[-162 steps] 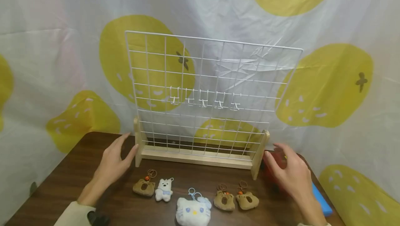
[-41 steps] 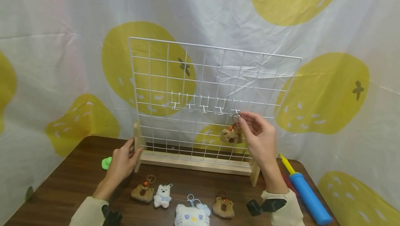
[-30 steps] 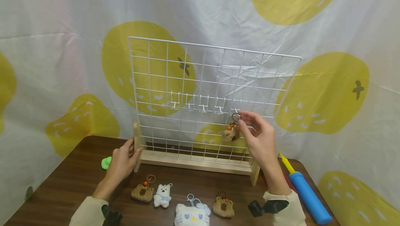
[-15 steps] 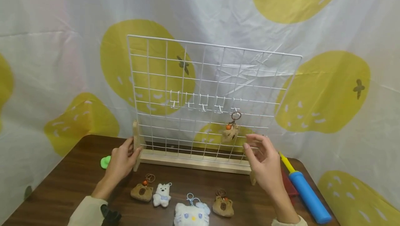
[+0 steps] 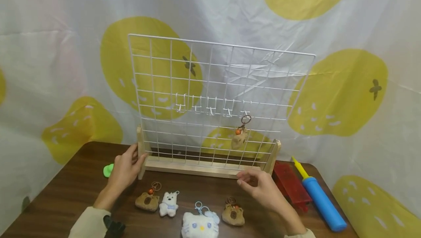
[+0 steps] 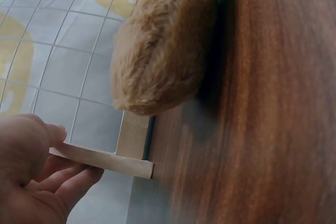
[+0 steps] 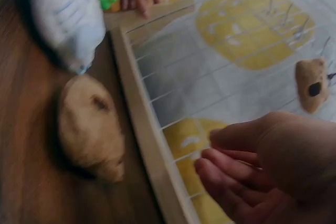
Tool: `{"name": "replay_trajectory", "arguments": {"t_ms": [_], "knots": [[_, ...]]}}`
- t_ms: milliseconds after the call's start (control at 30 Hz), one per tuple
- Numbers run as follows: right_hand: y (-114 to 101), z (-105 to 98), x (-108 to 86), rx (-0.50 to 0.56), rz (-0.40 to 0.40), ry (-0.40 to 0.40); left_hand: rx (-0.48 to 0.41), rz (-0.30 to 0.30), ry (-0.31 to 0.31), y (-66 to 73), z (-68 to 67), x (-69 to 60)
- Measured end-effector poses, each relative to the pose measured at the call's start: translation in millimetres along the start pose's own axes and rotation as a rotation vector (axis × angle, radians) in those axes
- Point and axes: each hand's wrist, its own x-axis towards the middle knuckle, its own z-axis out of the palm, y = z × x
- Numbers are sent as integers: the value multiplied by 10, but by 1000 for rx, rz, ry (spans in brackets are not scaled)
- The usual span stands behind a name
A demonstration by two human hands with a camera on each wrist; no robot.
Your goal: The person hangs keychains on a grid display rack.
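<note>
A white wire grid (image 5: 210, 62) stands in a wooden base. The left hand (image 5: 125, 166) grips the base's left upright (image 5: 140, 146); in the left wrist view its thumb and fingers lie on either side of that wood (image 6: 105, 160). The right hand (image 5: 263, 188) is in front of the base's right part, fingers bent loosely and holding nothing. A brown plush keychain (image 5: 239, 139) hangs by its ring from the rightmost white hook. Below the right hand a second brown keychain (image 5: 233, 215) lies on the table. Several other hooks on the grid carry nothing.
On the table (image 5: 62, 197) lie another brown keychain (image 5: 147, 201), a white bear (image 5: 169, 204) and a large white cat plush (image 5: 200, 226). A red object (image 5: 291, 187) and a blue pump (image 5: 325, 203) are at the right, a green object (image 5: 107, 170) at the left.
The right hand has let go of the brown keychain, which now hangs on the rightmost hook, and has moved down towards the table. The left hand stays on the upright.
</note>
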Motion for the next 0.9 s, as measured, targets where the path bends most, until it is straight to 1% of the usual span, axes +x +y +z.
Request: {"name": "replay_trajectory", "arguments": {"t_ms": [100,167,267,367,433,633,900], "knots": [[117,50,1,-16,-3,-104,1,0,4,-11,6,-9],[175,75,-1,-6,-12,-160,3,4,11,-15,9,-5],[234,105,-14,20,-17,-235,4,9,20,-10,6,-4],[280,138,-22,34,-17,-285,-3,11,19,-9,3,-2],[303,157,-26,46,-12,-298,-8,7,15,-3,0,0],[355,202,-36,66,-7,-287,-12,4,2,0,-5,-1],[391,239,-29,79,-4,-292,-5,5,11,-14,-1,1]]}}
